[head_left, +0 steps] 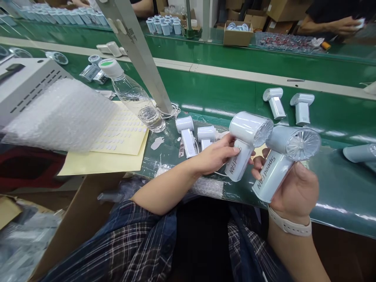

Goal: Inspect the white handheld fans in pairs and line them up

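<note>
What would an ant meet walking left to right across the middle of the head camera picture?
Bubble wrap, plastic bottle, first loose handheld fan, second loose handheld fan, Speed FAN in the left hand, another Speed FAN in the right hand, handheld fan at the right edge.

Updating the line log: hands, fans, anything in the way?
Left grip: holding one fan. Right grip: holding second fan. Bottle off left, apart from both.
</note>
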Available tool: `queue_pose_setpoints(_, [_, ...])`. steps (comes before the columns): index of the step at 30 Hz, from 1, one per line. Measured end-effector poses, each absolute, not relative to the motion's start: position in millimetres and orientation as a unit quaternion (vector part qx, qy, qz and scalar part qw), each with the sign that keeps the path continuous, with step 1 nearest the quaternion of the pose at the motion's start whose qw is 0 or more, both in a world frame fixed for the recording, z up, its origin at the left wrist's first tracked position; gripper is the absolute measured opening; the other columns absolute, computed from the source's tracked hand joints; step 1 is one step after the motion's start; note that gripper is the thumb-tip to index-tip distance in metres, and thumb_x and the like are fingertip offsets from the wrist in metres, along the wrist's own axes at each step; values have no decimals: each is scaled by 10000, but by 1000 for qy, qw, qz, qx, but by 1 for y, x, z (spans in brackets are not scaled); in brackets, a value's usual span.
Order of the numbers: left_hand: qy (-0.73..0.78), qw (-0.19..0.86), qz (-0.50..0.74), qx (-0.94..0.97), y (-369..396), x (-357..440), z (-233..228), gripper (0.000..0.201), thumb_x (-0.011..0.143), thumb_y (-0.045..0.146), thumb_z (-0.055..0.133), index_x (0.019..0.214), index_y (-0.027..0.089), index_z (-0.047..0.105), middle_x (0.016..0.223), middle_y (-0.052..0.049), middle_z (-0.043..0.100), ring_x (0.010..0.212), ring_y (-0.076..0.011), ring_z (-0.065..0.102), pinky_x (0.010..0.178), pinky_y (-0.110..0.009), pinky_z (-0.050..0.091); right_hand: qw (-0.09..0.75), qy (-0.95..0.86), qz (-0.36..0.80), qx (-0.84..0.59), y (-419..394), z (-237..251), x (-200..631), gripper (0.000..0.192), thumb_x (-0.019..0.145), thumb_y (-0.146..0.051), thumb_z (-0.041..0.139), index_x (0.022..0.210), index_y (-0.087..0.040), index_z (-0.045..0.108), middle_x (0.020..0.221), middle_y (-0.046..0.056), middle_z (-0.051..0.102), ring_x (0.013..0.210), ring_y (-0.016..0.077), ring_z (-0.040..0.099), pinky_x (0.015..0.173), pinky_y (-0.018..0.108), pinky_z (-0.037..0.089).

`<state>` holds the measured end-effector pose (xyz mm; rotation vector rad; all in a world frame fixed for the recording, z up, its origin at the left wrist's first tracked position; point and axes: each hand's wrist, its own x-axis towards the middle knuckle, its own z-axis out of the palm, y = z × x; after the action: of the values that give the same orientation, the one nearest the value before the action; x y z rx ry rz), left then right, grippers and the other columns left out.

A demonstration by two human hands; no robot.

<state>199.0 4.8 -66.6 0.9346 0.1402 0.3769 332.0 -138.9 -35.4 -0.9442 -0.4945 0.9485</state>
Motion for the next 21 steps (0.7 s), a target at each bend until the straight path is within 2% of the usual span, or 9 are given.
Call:
queue_pose_setpoints(3, [53, 867, 184, 460, 6, 199, -64, 584, 852, 465, 831, 1296, 218, 542, 1179, -112, 759, 1004, -269, 776, 865, -390, 580, 777, -212, 410, -428, -142, -36, 336, 265, 854, -446, 758, 1051, -270, 781, 1005, 54, 688, 825, 236, 646, 579, 353, 553])
queue_pose_setpoints(7, [67, 856, 205, 470, 8, 198, -61, 581, 772, 447, 928, 1146, 212, 549, 1015, -70, 790, 960, -220, 772, 877, -354, 575, 796, -199, 352, -452, -145, -42, 338, 314, 889, -445, 743, 1144, -266, 778, 1068, 68, 746, 907, 258, 699, 781, 425, 626])
queue_pose_setpoints(11, [60, 857, 205, 468, 10, 198, -62, 628, 705, 488, 970, 1017, 217, 498, 977, -47, 791, 871, -171, 766, 828, -316, 574, 793, -174, 323, -486, -142, -48, 335, 280, 955, -357, 653, 1196, -259, 757, 1003, 68, 792, 870, 255, 748, 693, 402, 646])
queue_pose_setpoints(13, [64, 856, 208, 470, 11, 199, -64, 643, 692, 501, 975, 1016, 215, 499, 956, -38, 791, 840, -154, 759, 809, -301, 570, 782, -159, 317, -512, -140, -49, 334, 276, 961, -319, 626, 1190, -230, 753, 949, 70, 798, 829, 249, 764, 628, 371, 645])
queue_pose_setpoints(16, [69, 852, 206, 476, 13, 200, -65, 658, 672, 509, 984, 1023, 209, 515, 927, -25, 785, 820, -141, 748, 792, -289, 564, 771, -147, 317, -532, -138, -51, 335, 275, 959, -331, 627, 1164, -199, 754, 937, 70, 798, 801, 244, 772, 612, 358, 650])
queue_pose_setpoints(19, [82, 847, 198, 487, 13, 198, -61, 641, 664, 458, 995, 1020, 209, 524, 891, -10, 762, 810, -134, 732, 786, -282, 555, 772, -154, 306, -535, -140, -55, 337, 305, 945, -374, 632, 1161, -203, 763, 952, 68, 795, 801, 260, 772, 664, 410, 664])
queue_pose_setpoints(21, [98, 833, 196, 508, 13, 196, -58, 609, 672, 386, 988, 1042, 213, 536, 886, -2, 742, 796, -131, 714, 773, -282, 545, 771, -188, 303, -529, -143, -57, 338, 323, 931, -401, 644, 1169, -220, 765, 976, 71, 793, 865, 290, 775, 785, 490, 666])
